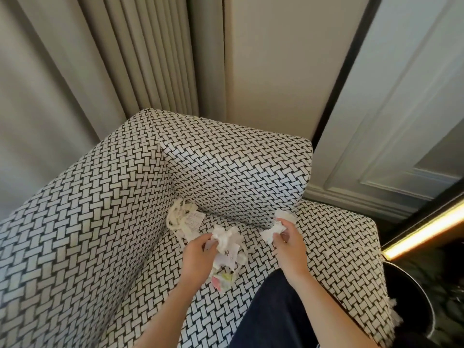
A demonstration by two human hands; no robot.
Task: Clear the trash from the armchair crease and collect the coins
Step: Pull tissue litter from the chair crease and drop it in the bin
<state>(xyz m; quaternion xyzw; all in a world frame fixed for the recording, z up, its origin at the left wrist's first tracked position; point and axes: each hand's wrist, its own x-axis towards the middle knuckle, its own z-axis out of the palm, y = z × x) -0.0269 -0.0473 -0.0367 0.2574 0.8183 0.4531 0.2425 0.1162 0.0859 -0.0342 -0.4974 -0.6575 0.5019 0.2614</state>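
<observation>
Basket-weave armchair (100,222), mid-frame: left hand (198,258) fingers (201,241) clutching crumpled receipts (227,243); right hand (288,243) pinching ragged tissue (277,223).

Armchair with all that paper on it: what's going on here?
A person is clearing paper trash off the patterned armchair. Their left hand grips a crumpled bunch of papers, and their right hand pinches a smaller white wad. More shredded paper sits in the corner crease. I can see no coins. A dark round container stands beside the chair.
</observation>
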